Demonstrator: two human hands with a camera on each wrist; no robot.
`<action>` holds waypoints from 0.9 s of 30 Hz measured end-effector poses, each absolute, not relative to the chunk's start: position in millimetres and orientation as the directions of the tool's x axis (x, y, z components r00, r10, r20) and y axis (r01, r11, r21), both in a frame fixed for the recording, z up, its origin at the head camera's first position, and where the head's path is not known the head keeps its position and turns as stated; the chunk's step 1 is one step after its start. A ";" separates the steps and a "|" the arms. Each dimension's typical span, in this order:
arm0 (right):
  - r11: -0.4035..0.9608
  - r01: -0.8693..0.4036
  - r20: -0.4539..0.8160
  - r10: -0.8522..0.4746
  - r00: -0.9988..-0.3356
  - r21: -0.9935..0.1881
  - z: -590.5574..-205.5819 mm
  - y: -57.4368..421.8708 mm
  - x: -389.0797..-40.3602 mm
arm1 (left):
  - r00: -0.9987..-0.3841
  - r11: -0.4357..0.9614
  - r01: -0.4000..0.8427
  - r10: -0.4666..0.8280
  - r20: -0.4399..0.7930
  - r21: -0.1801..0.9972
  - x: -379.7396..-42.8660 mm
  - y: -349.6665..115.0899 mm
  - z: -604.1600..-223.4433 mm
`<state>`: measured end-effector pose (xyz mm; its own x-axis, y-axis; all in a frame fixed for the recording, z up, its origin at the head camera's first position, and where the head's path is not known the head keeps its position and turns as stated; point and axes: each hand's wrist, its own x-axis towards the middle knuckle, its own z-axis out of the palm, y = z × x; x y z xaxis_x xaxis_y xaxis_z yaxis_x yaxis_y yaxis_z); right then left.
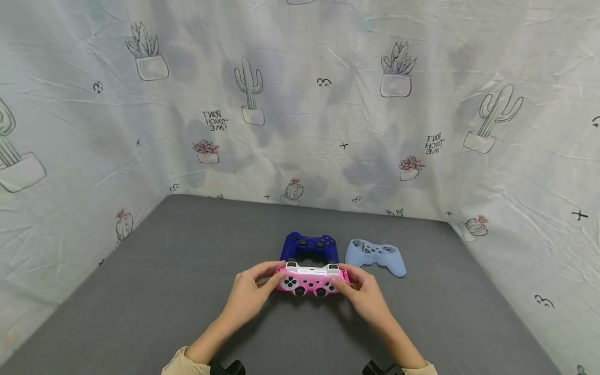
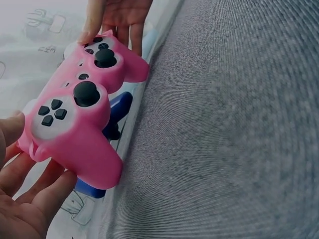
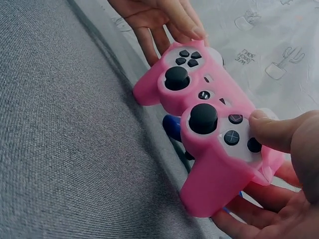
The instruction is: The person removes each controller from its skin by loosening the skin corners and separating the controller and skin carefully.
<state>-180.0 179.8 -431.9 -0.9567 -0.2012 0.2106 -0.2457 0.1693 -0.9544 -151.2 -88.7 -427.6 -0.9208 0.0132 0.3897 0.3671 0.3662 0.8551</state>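
Both hands hold a white game controller [image 1: 313, 271] dressed in a pink silicone sleeve [image 2: 87, 154]. My left hand [image 1: 250, 291] grips its left end, thumb on top beside the direction pad and fingers beneath. At the other end my right hand [image 1: 365, 294] pinches it, the thumb [image 3: 274, 132] over the face buttons and fingers under the grip. The sleeve's edge looks bunched at the outer corner by the right fingers. Its top edge with the shoulder buttons faces away from me, and both black thumbsticks [image 3: 177, 78] poke through the sleeve.
Just behind the held controller lies a dark blue controller [image 1: 310, 242] on the grey cloth-covered table [image 1: 211, 234]. To its right is a light blue silicone sleeve [image 1: 375, 255] with cut-out holes. A white curtain [image 1: 300, 104] printed with cacti surrounds the table at the back and sides.
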 end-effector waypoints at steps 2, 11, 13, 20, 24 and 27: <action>0.159 -0.274 0.237 -0.216 -0.947 -0.949 -432.5 181.3 -180.1 | -0.919 0.360 0.372 0.012 0.394 0.856 -150.8 -89.1 -428.9; 0.124 -0.353 0.317 -0.244 -0.917 -0.927 -435.3 182.2 -182.1 | -0.930 0.360 0.361 0.072 0.360 0.860 -150.3 -89.8 -429.6; 0.125 -0.357 0.324 -0.227 -0.919 -0.926 -435.8 181.3 -181.2 | -0.928 0.370 0.369 0.090 0.362 0.853 -150.5 -89.1 -432.0; 0.172 -0.327 0.306 -0.137 -0.942 -0.929 -434.5 177.9 -172.7 | -0.904 0.396 0.408 0.050 0.424 0.823 -149.0 -87.4 -435.9; 0.189 -0.271 0.254 -0.112 -0.961 -0.944 -435.6 177.6 -171.9 | -0.910 0.402 0.387 0.021 0.414 0.830 -147.1 -86.6 -435.5; 0.185 -0.239 0.221 -0.113 -0.969 -0.953 -436.7 177.4 -173.8 | -0.912 0.417 0.377 0.013 0.410 0.827 -146.8 -86.4 -436.3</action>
<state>-173.8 177.4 -436.7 -0.9687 -0.1133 0.2209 -0.2391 0.1852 -0.9532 -146.8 -86.4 -436.3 -0.9122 0.0129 0.4096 0.3773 0.4170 0.8269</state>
